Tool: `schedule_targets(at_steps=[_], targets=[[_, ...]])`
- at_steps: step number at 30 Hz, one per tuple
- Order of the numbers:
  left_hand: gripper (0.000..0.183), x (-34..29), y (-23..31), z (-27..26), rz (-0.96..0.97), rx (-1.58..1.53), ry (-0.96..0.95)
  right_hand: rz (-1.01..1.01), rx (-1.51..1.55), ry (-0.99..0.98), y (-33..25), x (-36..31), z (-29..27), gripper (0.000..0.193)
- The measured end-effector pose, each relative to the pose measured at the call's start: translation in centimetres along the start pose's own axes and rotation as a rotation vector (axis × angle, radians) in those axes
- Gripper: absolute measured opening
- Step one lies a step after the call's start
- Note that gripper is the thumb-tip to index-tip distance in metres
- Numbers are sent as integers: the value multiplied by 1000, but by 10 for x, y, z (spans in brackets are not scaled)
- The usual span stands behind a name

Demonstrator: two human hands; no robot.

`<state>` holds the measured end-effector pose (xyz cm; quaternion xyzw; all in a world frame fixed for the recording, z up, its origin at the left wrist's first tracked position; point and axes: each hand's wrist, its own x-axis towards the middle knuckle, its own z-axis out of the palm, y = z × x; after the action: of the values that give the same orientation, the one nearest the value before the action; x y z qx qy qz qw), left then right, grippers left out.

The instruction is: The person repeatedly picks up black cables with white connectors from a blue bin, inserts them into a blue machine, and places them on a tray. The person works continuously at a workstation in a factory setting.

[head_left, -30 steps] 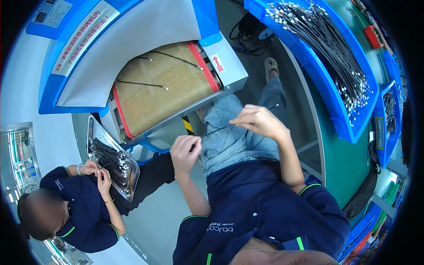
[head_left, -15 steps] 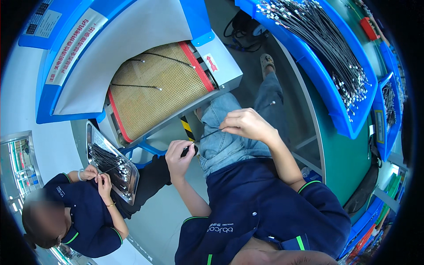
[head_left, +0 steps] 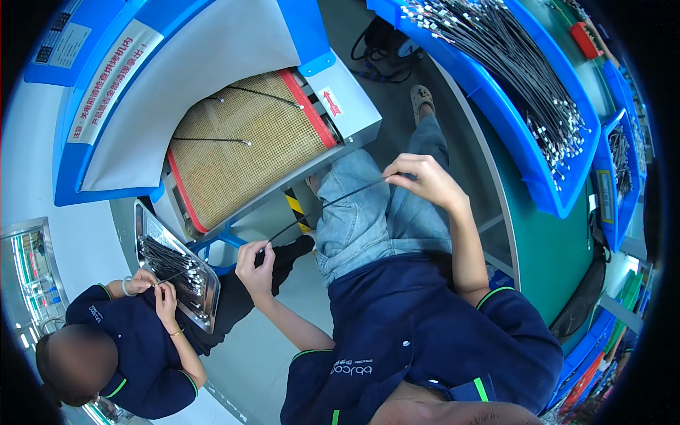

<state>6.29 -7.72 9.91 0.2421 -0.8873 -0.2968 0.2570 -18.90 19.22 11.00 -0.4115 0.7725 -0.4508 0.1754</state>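
A thin black cable (head_left: 327, 205) is stretched at a slant between my two hands, over my lap. My left hand (head_left: 256, 268) pinches its lower left end between thumb and fingers. At the upper right, my right hand (head_left: 423, 178) grips the other end with thumb and forefinger; the tips are hidden in my fingers. Ahead of my hands, a few similar black cables (head_left: 212, 139) with small white ends lie apart on the tan mesh conveyor belt (head_left: 248, 166) of a blue and white machine.
A blue bin (head_left: 489, 95) full of black cables stands on the green-topped table (head_left: 552, 262) at right, near smaller blue bins (head_left: 615, 184). At lower left, a co-worker (head_left: 134, 340) handles a cable beside a metal tray (head_left: 205, 320) of cables. The machine's metal frame (head_left: 358, 113) borders my knees.
My hands have moved apart, the left down and leftward, the right up and rightward. A much longer stretch of cable now shows between them. The view has shifted slightly.
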Motion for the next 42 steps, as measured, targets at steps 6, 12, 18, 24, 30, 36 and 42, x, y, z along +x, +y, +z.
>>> schedule_targets(at_steps=[6, 12, 18, 24, 30, 36, 42], targets=[[12, -1, -3, -3, 15, 11, 5, 21, 44, 25, 0, 0, -2, 13], [13, -1, -5, -4, 4, -13, 14, -126, 65, 52, -3, -3, -3, 13], [11, 2, -6, -9, 34, 1, 26, -142, 39, 65, 2, -6, 0, 12], [16, -2, -8, -16, 42, 5, 38, -110, 110, 40, 2, -8, 1, 10], [16, 0, -9, -18, 56, -13, 36, -77, 114, -60, -3, -14, -5, 9], [14, 12, -6, -10, 90, -35, 12, -134, 89, 18, -4, -18, -9, 8], [14, 11, -8, -16, 61, -2, 14, -191, 75, 22, -2, -11, -3, 9]])
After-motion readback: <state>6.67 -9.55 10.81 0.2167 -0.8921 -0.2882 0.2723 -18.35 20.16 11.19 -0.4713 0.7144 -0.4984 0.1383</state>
